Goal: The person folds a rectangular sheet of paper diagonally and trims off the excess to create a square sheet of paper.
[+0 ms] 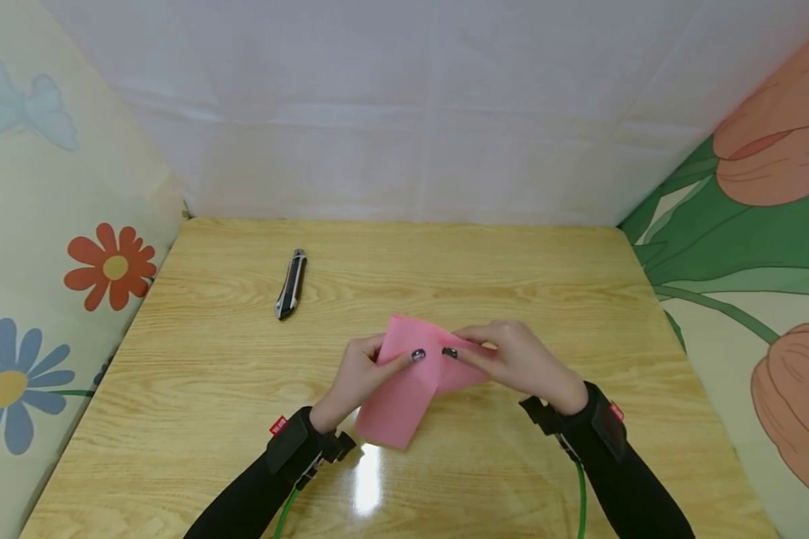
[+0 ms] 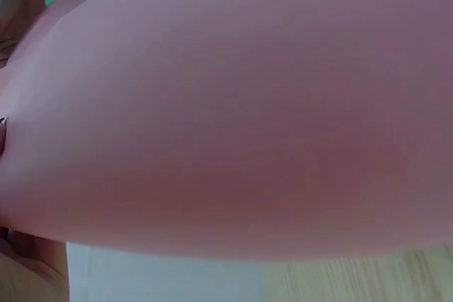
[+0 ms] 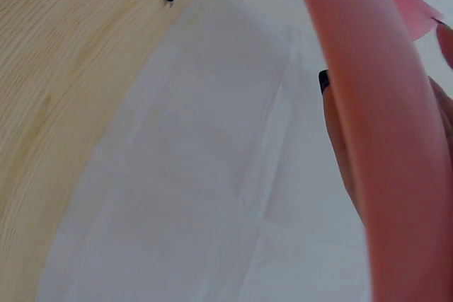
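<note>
A sheet of pink paper [image 1: 394,408], bent or folded along a slanting line, is held up over the table. My left hand [image 1: 364,368] pinches its left side, thumb lying on the near face and fingers mostly hidden behind. At the upper right my right hand [image 1: 522,361] pinches a narrower flap in the same way, both thumb tips near the crease. The left wrist view is nearly filled by the bowed pink sheet [image 2: 241,118]. In the right wrist view the paper [image 3: 389,125] shows as a curved strip, with a dark-nailed finger behind it.
A black and silver utility knife [image 1: 291,284] lies on the wooden table [image 1: 546,464], beyond my left hand. White cloth [image 1: 411,112] hangs along the back edge. Flower-patterned panels [image 1: 735,262] stand at both sides. Green cables [image 1: 582,494] trail from the wrist straps.
</note>
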Motion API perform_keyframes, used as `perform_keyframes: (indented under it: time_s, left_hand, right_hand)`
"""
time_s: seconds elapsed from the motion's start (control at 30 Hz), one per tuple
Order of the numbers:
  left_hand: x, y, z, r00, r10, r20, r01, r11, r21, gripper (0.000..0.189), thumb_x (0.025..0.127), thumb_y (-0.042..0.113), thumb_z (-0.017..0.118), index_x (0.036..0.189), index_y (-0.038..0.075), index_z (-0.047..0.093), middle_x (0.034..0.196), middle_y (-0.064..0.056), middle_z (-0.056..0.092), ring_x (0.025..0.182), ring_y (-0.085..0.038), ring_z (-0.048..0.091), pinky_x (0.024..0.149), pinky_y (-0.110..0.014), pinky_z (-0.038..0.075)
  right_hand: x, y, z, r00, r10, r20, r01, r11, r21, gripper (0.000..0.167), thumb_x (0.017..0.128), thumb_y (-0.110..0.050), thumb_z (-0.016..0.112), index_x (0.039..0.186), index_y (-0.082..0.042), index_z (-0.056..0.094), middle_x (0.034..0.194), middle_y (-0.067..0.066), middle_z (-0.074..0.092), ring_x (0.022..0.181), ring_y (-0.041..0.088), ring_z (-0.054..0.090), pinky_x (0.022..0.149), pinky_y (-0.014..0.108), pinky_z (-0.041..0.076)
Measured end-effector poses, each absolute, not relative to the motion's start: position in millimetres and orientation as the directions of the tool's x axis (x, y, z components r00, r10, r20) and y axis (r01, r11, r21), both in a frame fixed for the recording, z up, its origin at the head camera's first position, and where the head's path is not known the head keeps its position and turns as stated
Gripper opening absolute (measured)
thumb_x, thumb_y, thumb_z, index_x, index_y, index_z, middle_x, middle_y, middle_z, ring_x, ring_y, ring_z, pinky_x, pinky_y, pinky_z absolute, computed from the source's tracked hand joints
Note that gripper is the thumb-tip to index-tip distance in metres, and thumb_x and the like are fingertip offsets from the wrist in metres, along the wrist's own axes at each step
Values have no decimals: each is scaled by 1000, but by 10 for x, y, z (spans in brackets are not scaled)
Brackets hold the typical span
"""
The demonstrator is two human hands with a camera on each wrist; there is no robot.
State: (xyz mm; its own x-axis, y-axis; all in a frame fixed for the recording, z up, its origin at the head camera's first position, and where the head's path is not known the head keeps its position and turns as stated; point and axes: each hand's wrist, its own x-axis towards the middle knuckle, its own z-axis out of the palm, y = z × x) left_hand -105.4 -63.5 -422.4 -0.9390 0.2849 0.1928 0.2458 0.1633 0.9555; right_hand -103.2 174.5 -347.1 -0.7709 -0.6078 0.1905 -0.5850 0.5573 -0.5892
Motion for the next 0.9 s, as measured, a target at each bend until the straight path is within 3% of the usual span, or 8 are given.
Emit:
perform_keyframes:
  time_s: [0.43,0.63,0.9]
  left_hand:
    - [-1048,-641,-4206,-932,342,117,179,157,971,19,83,8,71,98,-4,69,81,-15,69,62,-7,61,53,-24,52]
    - [-1090,-720,-4110,-920,322,224,289,171,942,24,86,3,65,110,-3,66,95,-15,70,80,-9,65,70,-25,54]
    - [-1125,-715,-4024,-914,247,321,364,154,919,13,86,-1,63,96,-7,71,84,-18,70,73,-4,64,67,-24,54]
  right_hand:
    - [-1086,1693,-3528,-784,-573,238,-596,588,-547,9,86,-5,66,92,-5,73,80,4,71,55,1,51,53,19,37]
    - [-1077,1724,-3521,-756,-607,247,-629,566,-533,9,84,-1,67,91,-4,73,79,6,71,57,3,56,52,18,39]
    - [-1071,1736,-3514,-737,-624,259,-640,523,-562,10,84,0,66,92,-2,73,80,8,71,53,4,54,50,17,37]
